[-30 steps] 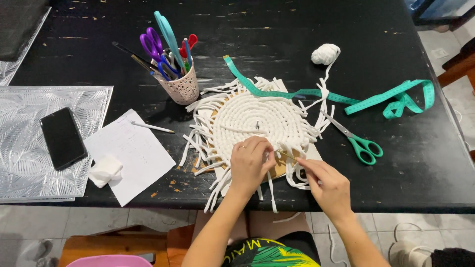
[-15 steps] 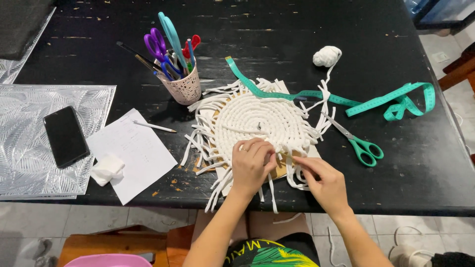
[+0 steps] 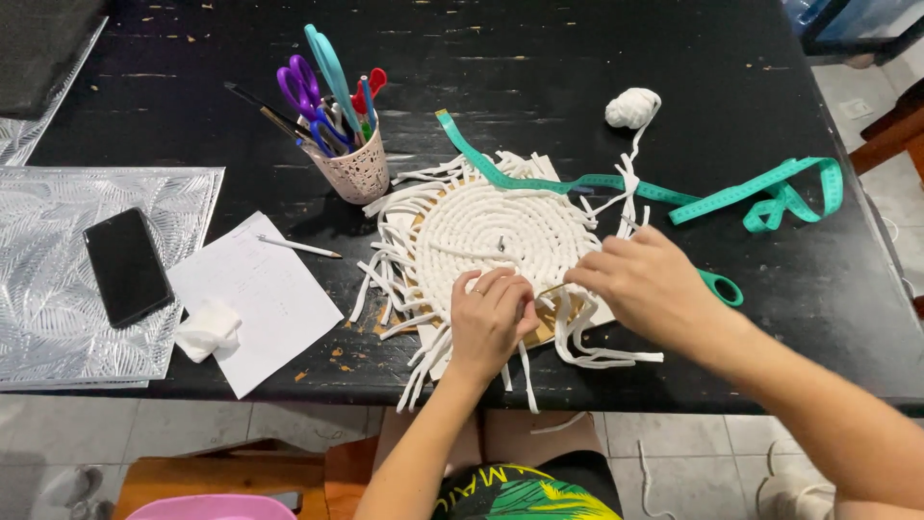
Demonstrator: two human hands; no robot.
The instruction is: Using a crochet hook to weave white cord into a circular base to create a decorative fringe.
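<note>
L hand [image 3: 491, 323] sits nearest, fingers curled shut, knuckles up, pinching white cord at the near edge of the coiled white rope mat [image 3: 496, 231]; exactly which strand it grips is hidden under the fingers. R hand [image 3: 647, 286] is just beside it to the right, fingers bent down onto the mat's near-right rim, closed around cord ends and what looks like a bit of the brown cardboard backing [image 3: 549, 327] between the two hands. Loose white fringe [image 3: 423, 371] hangs over the table [image 3: 597, 58] edge below both hands. Green scissors handle [image 3: 722, 288] pokes out from under the R hand, touching it or nearly so. Left of the L hand, well apart: white paper sheet [image 3: 260, 299] w/ a pencil [image 3: 298, 247] on it, crumpled tissue [image 3: 207, 327], black phone [image 3: 127, 267] on a silver embossed mat [image 3: 48, 279]. Beyond the hands, the mat's coil has a small pin [image 3: 500, 244] at its centre. Further out, teal measuring tape [image 3: 770, 193] runs from the mat's far edge off to the right. Far left of the mat, a pale cup [image 3: 358, 173] holds scissors & pens. Farthest: small ball of white cord [image 3: 632, 107], its strand trailing toward the R hand.
</note>
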